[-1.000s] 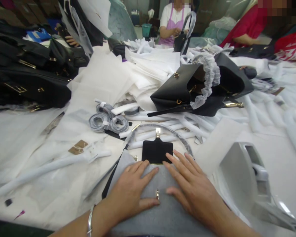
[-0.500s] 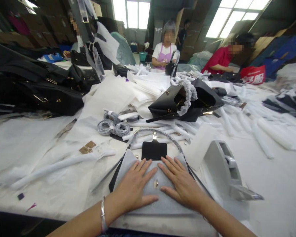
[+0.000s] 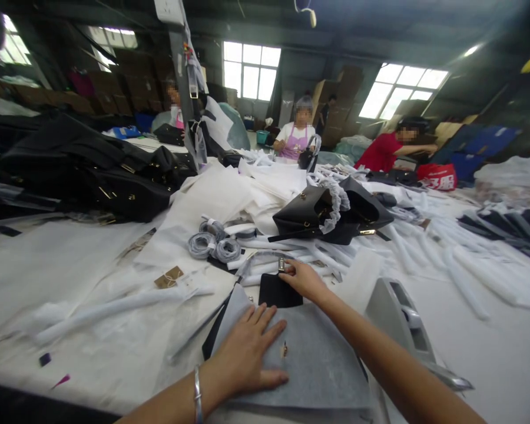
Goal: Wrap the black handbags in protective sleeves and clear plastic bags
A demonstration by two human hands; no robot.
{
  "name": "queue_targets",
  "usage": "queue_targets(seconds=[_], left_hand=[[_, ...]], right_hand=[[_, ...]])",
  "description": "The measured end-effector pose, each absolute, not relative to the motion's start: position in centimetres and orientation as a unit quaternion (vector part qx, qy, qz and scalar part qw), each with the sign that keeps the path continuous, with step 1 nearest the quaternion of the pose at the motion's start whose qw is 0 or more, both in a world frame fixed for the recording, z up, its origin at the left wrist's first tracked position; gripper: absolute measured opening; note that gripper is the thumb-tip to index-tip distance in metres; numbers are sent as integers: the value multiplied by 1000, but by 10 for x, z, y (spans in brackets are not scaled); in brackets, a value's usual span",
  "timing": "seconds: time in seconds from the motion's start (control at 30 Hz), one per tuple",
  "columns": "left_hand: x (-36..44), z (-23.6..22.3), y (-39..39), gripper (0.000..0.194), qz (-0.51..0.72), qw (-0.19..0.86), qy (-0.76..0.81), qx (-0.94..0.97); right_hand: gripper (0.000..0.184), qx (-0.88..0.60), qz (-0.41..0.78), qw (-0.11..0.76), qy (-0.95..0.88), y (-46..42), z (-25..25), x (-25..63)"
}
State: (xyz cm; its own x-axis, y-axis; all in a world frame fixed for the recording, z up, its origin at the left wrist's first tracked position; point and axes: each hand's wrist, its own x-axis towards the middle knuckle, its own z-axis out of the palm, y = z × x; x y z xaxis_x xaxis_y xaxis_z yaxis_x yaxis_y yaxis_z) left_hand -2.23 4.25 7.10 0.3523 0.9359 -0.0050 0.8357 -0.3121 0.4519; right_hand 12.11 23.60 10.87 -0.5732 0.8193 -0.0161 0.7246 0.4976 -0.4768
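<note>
In front of me a black handbag lies flat, mostly covered by a sheet of pale tissue paper (image 3: 318, 359). A small gold clasp part (image 3: 285, 350) pokes through a slit in the paper. My left hand (image 3: 251, 347) rests flat on the sheet with its fingers spread. Beyond it, the bag's black flap tab (image 3: 280, 291) lies folded away from me, tipped with a gold metal clasp (image 3: 281, 265). My right hand (image 3: 304, 280) pinches the tab at this clasp between thumb and fingers. Behind the tab curves the wrapped handle (image 3: 256, 265), partly hidden by my right hand.
A grey tape dispenser (image 3: 400, 324) stands right of the bag. Farther back are wrapped strap coils (image 3: 214, 244), an open black handbag (image 3: 300, 212), white paper sheets (image 3: 229, 188) and a black bag pile (image 3: 79, 165). A brown tag (image 3: 168, 277) lies left. Several people work across the table.
My right hand has lifted off the tissue paper and reached forward to the clasp on the flap tab. My left hand stays flat on the sheet. The view has tilted up.
</note>
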Motion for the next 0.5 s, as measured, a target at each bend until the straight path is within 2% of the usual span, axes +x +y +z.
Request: queue_targets(seconds=[0.1,0.23,0.43,0.5], left_hand=[[-23,71,43,88,139,189,552,800],[-23,72,44,86,170,174,555,795],[-20,73,40,75,215,158,542,797],[-20,73,40,72,219,152,540,798]], right_hand=[[37,-422,253,125,-861,227,118,130],[21,-332,289,141,-887,187,136,156],[43,-241,301,132,-913,127,121,190],[45,-229,289,138,-919,118,110,197]])
